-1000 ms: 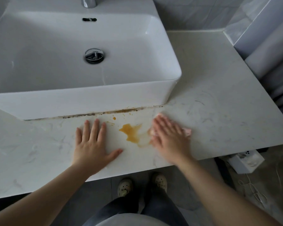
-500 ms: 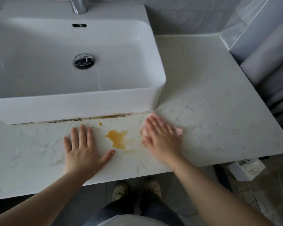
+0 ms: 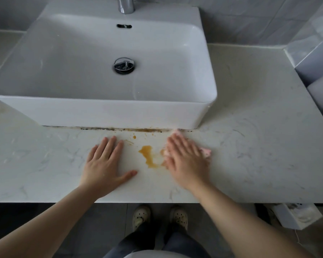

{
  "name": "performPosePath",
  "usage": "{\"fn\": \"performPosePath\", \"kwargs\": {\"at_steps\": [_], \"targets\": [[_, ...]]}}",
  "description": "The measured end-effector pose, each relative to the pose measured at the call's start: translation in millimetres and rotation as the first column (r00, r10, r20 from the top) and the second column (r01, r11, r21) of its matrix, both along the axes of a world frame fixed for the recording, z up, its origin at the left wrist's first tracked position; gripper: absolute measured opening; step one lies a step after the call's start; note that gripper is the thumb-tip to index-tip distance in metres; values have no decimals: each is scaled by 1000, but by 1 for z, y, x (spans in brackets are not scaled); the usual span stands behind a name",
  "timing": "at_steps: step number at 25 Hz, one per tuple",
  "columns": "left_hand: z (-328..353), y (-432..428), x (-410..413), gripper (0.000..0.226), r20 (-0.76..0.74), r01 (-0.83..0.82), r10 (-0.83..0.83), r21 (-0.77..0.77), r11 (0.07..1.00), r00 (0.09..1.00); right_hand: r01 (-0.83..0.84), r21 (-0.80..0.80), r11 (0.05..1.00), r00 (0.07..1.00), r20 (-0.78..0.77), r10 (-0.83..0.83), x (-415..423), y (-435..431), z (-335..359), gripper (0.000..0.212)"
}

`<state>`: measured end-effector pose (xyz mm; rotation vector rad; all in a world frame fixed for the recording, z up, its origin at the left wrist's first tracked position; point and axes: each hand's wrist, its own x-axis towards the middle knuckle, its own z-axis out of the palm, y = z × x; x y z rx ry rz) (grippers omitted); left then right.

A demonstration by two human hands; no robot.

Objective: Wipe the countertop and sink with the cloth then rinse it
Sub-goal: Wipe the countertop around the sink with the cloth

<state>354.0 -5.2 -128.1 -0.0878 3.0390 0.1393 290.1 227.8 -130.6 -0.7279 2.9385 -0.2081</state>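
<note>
My right hand lies flat with straight fingers on a small pink cloth, pressing it onto the pale marble countertop; only the cloth's edges show beside my fingers. Just left of it is an orange-brown spill, with smaller drops nearer the sink. My left hand rests flat on the counter left of the spill, fingers spread and holding nothing. The white rectangular sink stands on the counter behind both hands, with dark grime along its front base.
A chrome faucet rises at the sink's back, and a chrome drain plug sits in the basin. Grey tiled wall runs behind and to the right. A white box sits on the floor under the counter's right end, and my shoes show below its edge.
My right hand with the cloth has slid slightly left into the spill's right edge, smearing it. The left hand stays flat. The camera has shifted, bringing the sink more central.
</note>
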Motion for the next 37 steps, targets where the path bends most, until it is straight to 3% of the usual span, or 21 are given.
{"fn": "performPosePath", "kwargs": {"at_steps": [2, 4, 6, 8, 10, 12, 14, 16, 18, 21, 25, 27, 29, 31, 34, 35, 37], "targets": [[3, -15, 4, 94, 42, 69, -69, -3, 998, 997, 292, -14, 956, 955, -59, -292, -7, 22, -3, 70], [3, -23, 7, 88, 62, 106, -106, 0, 994, 992, 530, -55, 847, 844, -65, -532, -9, 10, -6, 78], [1, -23, 7, 87, 74, 122, -121, -3, 993, 990, 519, -73, 852, 851, -42, -523, 0, -35, -11, 77], [0, -24, 7, 87, 80, 129, -128, -12, 992, 988, 362, -111, 926, 928, -46, -369, 13, -73, -8, 70], [1, -28, 5, 88, 87, 157, -156, -1, 988, 984, 161, -58, 985, 987, 4, -161, 21, -72, -2, 72], [4, -37, 4, 88, 90, 207, -208, 18, 978, 974, 93, -7, 996, 996, -8, -93, 18, -41, 0, 82], [7, -43, 4, 89, 95, 241, -243, 34, 970, 965, 287, 81, 954, 958, -5, -288, 10, -11, 3, 83], [7, -44, 5, 93, 92, 222, -224, 26, 975, 970, 542, 92, 835, 837, 32, -547, 2, -14, 3, 80], [3, -41, 7, 104, 82, 138, -138, 8, 990, 987, 603, 4, 798, 797, 29, -603, 2, -58, -1, 86], [-3, -44, 10, 120, 30, 63, -64, 12, 998, 998, 465, -73, 882, 885, 8, -466, 14, -124, -6, 83], [-1, -62, 11, 129, 27, 178, -178, -4, 984, 984, 119, -57, 991, 993, -19, -120, 28, -145, 3, 57], [2, -64, 12, 126, 104, 179, -177, -12, 984, 979, -153, -55, 987, 988, -5, 153, 30, -131, 1, 54], [3, -64, 13, 126, 110, 164, -163, -2, 986, 980, -305, -12, 952, 951, -57, 304, 34, -99, -3, 50], [2, -62, 12, 130, 51, 165, -165, -4, 986, 985, -208, 53, 977, 972, -101, 212, 26, -61, -8, 56], [0, -64, 15, 128, 13, 163, -164, 44, 986, 986, 226, -7, 974, 974, -32, -226, 9, -63, -10, 70], [0, -65, 15, 128, 6, 168, -168, 57, 984, 986, 279, -39, 959, 960, 1, -280, 13, -86, -6, 71], [-2, -63, 13, 130, 2, 203, -203, -6, 979, 979, 104, -61, 993, 994, -38, -106, 36, -123, -2, 61]]}}
